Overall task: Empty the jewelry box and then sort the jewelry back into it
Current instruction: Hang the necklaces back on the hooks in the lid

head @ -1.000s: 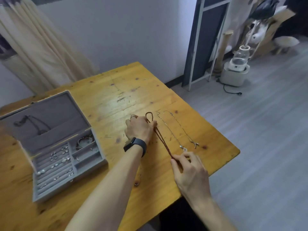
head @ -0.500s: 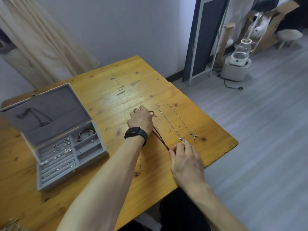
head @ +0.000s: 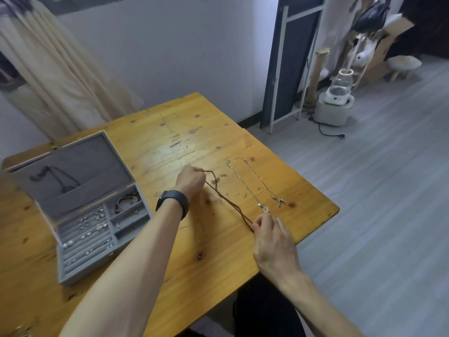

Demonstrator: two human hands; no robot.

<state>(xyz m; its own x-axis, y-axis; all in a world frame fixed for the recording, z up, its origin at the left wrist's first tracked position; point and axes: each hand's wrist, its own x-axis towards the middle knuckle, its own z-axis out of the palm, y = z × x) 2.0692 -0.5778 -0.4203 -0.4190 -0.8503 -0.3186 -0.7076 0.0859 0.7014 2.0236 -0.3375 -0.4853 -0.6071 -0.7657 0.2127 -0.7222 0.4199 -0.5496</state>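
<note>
Brown cord necklace (head: pixel 228 203): on wooden table (head: pixel 170 132), near its middle, drawn out from 11 o'clock to 5 o'clock between both hands.
Left hand (head: pixel 190 181): fist curled round the far end of the cord; black watch (head: pixel 173 203) on the wrist.
Right hand (head: pixel 272 237): fingertips pinching the near end.
Silver chains (head: pixel 244 186): two, laid straight, side by side, at 3 o'clock of the cord, apart from it.
Jewelry box (head: pixel 73 276): grey, open, at the table's 9 o'clock, lid tilted back; dark necklace (head: pixel 56 178) in the lid, rings (head: pixel 85 222) in the padded rows, bracelet (head: pixel 127 199) in a rear compartment.
Thin pendant chain (head: pixel 200 255): flat on the table, at 6 o'clock of the left wrist.
</note>
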